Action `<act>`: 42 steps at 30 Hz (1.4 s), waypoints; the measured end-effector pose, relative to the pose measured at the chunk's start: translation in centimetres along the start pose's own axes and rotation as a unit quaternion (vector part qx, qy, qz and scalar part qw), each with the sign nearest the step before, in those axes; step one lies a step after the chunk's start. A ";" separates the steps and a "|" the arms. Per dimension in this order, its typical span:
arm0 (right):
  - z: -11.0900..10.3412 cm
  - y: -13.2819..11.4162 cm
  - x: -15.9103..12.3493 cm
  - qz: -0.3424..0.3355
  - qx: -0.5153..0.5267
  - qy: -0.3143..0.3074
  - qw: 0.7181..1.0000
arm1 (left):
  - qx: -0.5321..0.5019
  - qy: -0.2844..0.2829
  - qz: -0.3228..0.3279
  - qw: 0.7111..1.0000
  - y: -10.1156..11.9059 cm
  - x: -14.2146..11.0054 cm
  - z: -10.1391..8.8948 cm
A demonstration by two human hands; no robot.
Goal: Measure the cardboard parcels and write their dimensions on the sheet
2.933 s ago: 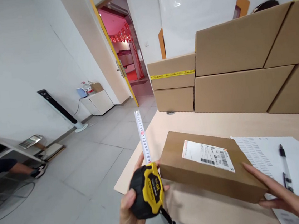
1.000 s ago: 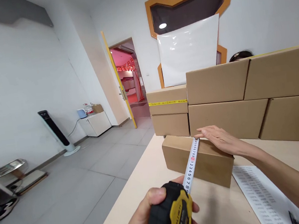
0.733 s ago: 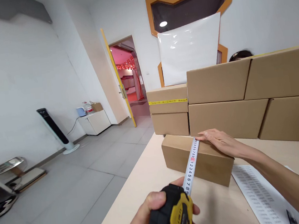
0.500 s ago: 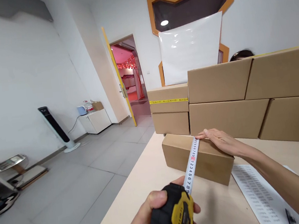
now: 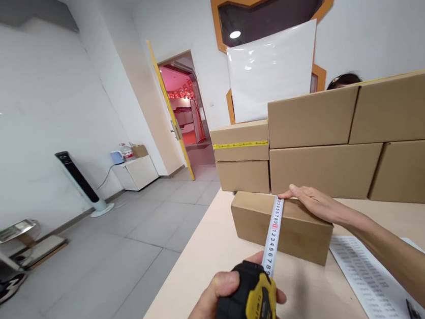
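Observation:
My left hand [image 5: 217, 302] is wrapped around a black and yellow tape measure [image 5: 248, 304], thumb on top of its case. Its white blade [image 5: 271, 240] is pulled out and slants up across the top of a brown cardboard box [image 5: 258, 226]. The box stands on a narrow side on the table. My right hand [image 5: 313, 202] reaches over the box top from the right, its fingertips at the blade's end by the far edge. Some of its fingers are hidden behind that edge.
A wall of stacked cardboard boxes [image 5: 324, 167] stands along the table's back, with a person's head [image 5: 343, 80] partly visible behind. A printed sheet [image 5: 367, 275] with a pen [image 5: 412, 308] lies at right. The wooden table's [image 5: 189, 290] left edge borders the tiled floor.
Earlier the box lay flat, label up, my right hand at its side. It now stands narrow side down, farther back, with the blade across it. Over the last second, hands and box barely move.

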State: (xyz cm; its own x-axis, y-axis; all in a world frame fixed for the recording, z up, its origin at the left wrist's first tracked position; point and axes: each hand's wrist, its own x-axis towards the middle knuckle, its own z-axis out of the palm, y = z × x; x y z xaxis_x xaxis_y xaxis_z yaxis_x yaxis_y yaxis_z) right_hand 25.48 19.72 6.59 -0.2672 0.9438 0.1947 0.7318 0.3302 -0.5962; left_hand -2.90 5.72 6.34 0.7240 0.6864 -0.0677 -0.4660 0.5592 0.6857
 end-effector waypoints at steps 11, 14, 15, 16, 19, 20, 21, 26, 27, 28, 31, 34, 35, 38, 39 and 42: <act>0.0 -0.2 -0.1 0.007 0.026 -0.005 1.000 | 0.001 -0.003 -0.010 1.000 0.1 0.1 -0.3; 0.0 -0.1 -0.1 0.002 0.035 -0.005 0.999 | 0.004 -0.008 -0.010 1.000 0.1 0.1 -0.4; 0.0 -0.1 0.0 0.001 0.036 -0.005 0.999 | 0.005 -0.008 -0.009 1.000 0.1 0.0 -0.4; 0.1 -0.1 0.0 0.002 0.036 -0.005 0.999 | 0.005 -0.009 -0.009 1.000 0.1 0.0 -0.5; 0.1 0.0 0.0 0.004 0.038 -0.005 0.999 | 0.006 -0.010 -0.007 1.000 0.1 0.0 -0.5; 0.1 -0.1 0.0 0.006 0.039 -0.005 0.999 | 0.007 -0.011 -0.006 1.000 0.0 0.0 -0.5; 0.1 -0.1 0.0 0.008 0.040 -0.005 0.999 | 0.008 -0.012 -0.006 1.000 0.0 0.0 -0.5; 0.0 -0.2 -0.2 0.011 0.044 -0.001 0.999 | -0.008 0.003 -0.007 1.000 -0.5 0.1 -0.8; 0.0 -0.2 -0.2 0.010 0.045 0.000 0.999 | -0.013 0.007 -0.007 1.000 -0.7 0.1 -0.9; 0.1 -0.1 -0.2 0.009 0.047 0.000 0.999 | -0.017 0.010 -0.007 1.000 -0.8 0.2 -1.0; 0.1 0.1 0.0 0.017 0.047 -0.004 0.999 | -0.011 0.011 -0.002 1.000 -1.0 0.4 -1.2; 0.2 0.3 0.1 0.017 0.053 -0.003 0.998 | -0.005 0.015 -0.005 1.000 -1.0 0.7 -1.2; 0.2 0.3 0.2 0.015 0.056 -0.001 0.998 | -0.007 0.017 -0.007 1.000 -1.0 0.8 -1.1; 0.2 0.2 0.2 0.019 0.057 0.007 0.998 | -0.015 0.019 -0.012 1.000 -0.9 1.0 -0.9; 0.2 0.2 0.2 0.022 0.056 0.007 0.998 | -0.016 0.019 -0.014 1.000 -0.9 1.0 -0.8; 0.2 0.1 0.2 0.024 0.054 0.009 0.998 | -0.015 0.022 -0.012 1.000 -1.0 1.0 -0.7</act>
State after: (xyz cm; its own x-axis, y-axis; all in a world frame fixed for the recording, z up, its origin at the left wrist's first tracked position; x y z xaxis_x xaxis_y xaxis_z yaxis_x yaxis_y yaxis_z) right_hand 25.40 19.91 6.44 -0.2222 0.9588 0.1770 0.6714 0.2821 -0.6853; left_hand -2.04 6.22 5.11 0.7124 0.6921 -0.1166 -0.4639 0.5890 0.6617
